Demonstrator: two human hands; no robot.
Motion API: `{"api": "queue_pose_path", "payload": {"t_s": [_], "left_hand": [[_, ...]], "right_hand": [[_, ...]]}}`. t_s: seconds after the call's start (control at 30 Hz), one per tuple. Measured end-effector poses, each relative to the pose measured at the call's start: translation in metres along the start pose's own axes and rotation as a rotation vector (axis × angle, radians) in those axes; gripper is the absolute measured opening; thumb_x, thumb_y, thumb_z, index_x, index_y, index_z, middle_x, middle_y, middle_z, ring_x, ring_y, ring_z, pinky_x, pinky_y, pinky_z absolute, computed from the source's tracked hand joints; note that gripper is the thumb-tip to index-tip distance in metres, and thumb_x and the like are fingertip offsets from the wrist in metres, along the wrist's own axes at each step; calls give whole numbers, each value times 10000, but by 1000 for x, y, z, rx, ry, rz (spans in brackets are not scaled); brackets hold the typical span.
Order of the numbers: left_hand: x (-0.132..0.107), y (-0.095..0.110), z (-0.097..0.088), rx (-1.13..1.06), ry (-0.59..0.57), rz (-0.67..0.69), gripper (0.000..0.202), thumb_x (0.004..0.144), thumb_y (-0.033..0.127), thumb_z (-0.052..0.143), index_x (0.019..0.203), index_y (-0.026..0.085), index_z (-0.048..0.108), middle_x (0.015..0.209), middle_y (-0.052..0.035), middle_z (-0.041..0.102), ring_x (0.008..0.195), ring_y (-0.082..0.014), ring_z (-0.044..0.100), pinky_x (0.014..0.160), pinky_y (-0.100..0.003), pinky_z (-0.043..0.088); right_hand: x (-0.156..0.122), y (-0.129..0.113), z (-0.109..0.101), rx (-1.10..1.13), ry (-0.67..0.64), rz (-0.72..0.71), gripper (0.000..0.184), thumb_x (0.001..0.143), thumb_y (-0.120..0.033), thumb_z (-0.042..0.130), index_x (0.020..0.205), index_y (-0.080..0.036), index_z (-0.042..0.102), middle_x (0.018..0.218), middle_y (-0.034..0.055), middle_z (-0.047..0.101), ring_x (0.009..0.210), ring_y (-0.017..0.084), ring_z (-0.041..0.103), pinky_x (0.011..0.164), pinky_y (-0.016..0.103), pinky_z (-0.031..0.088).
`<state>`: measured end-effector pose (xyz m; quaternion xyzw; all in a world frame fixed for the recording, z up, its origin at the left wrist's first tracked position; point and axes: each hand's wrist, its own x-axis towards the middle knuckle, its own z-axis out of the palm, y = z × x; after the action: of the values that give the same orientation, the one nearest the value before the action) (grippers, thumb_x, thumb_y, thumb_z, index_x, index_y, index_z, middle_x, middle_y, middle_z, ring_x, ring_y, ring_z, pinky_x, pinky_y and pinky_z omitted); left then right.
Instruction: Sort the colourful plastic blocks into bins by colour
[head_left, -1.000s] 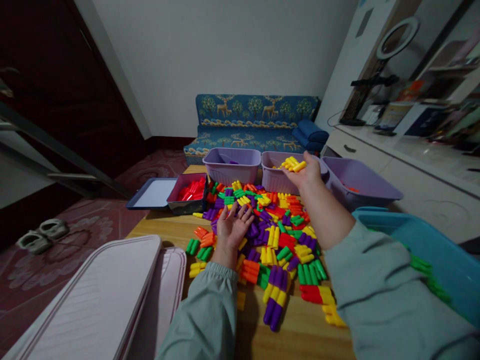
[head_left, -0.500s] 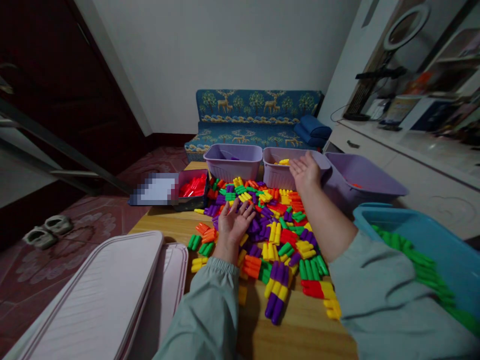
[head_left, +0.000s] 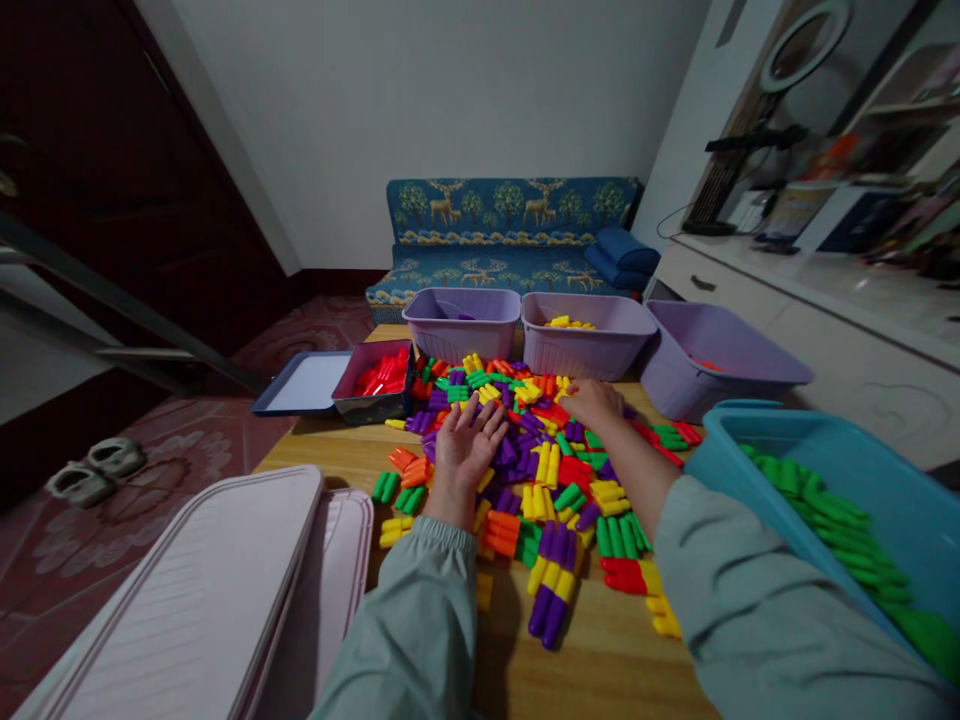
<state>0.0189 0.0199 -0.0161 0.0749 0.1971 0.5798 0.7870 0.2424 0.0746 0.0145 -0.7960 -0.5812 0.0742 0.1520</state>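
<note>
My left hand (head_left: 469, 455) rests palm up over the pile of bullet-shaped plastic building blocks (head_left: 517, 455), fingers spread, holding nothing. On the right side of the pile, my right hand (head_left: 596, 405) is back up with its fingers curled down among the blocks, close to a few yellow ones. What its fingertips hold, if anything, is hidden. The blocks are purple, green, yellow, orange and red, many joined in small groups. Nearest me lies a joined purple and yellow group (head_left: 555, 582). Yellow blocks (head_left: 570, 323) show inside the middle lilac bin (head_left: 589, 350).
A lilac bin (head_left: 461, 335) stands back left, another (head_left: 679, 375) back right. Green blocks fill part of a blue bin (head_left: 724, 450) at right. Red blocks are in a dark box (head_left: 379, 408) beside its lid (head_left: 304, 382). Pale lids (head_left: 202, 580) lie front left.
My right hand has come down from above the middle lilac bin to the block pile, its spread fingers now curled. My left hand has stayed in place.
</note>
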Motion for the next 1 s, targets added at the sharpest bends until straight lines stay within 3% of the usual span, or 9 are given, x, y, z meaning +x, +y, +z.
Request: {"api": "queue_pose_path", "payload": {"t_s": [0.07,0.13,0.23,0.37,0.47,0.57,0.67,0.77,1.0], "left_hand": [[-1,0,3,15,2,-1,366,882,395,497,1162,173,576,1317,-183,555,1249,-312,538,924,-428,516],[-3,-1,7,52,17,17,352,888,379,491,1151,165,584,1278,-183,586,1218,-294,566,918,-400,518],[-6,-4,15,204,62,149,309,870,336,530,1102,149,612,1178,-165,644,1107,-263,637,899,-350,518],[-6,-12,19,754,111,456,273,812,286,615,1051,161,655,1085,-120,682,973,-243,668,845,-371,534],[-5,-18,15,1263,126,695,217,810,245,610,991,165,700,1031,-107,700,988,-237,645,879,-391,516],[-5,-20,11,1577,98,819,205,821,208,584,971,174,719,999,-93,711,1002,-236,631,919,-411,490],[-4,-20,9,1692,101,845,208,809,173,587,967,171,723,974,-89,716,993,-238,627,922,-412,481],[-4,-19,8,1705,111,856,210,806,161,589,968,172,722,975,-86,717,987,-236,628,915,-400,480],[-3,-20,7,1686,102,857,206,807,163,586,957,178,726,964,-81,724,987,-232,637,911,-384,481]], "right_hand": [[0,-5,-4,31,27,50,318,750,-444,582,911,-238,764,956,126,717,976,304,651,817,391,474],[1,-6,-6,66,69,60,353,787,-474,532,908,-238,766,947,127,723,954,298,658,787,385,479],[6,-1,-2,40,57,-6,345,753,-336,581,1036,-218,740,1119,131,689,1054,301,622,849,380,469],[11,5,6,7,-23,-69,533,658,-190,637,1189,-204,674,1290,125,602,1129,294,582,923,366,444],[6,5,5,12,-31,-38,433,687,-235,632,1113,-216,708,1215,116,635,1038,278,624,877,367,461],[-7,8,1,54,84,31,285,789,-353,557,977,-235,736,1057,97,678,993,264,622,850,366,456],[-26,21,-2,63,254,102,312,814,-416,535,996,-240,716,1102,105,652,1074,286,559,909,415,418],[-42,41,-4,45,337,169,376,804,-433,556,1087,-219,680,1217,125,598,1162,320,482,996,500,340],[-50,64,-7,-21,242,324,530,820,-492,545,1220,-149,599,1301,193,518,1311,384,358,1062,540,288]]}}
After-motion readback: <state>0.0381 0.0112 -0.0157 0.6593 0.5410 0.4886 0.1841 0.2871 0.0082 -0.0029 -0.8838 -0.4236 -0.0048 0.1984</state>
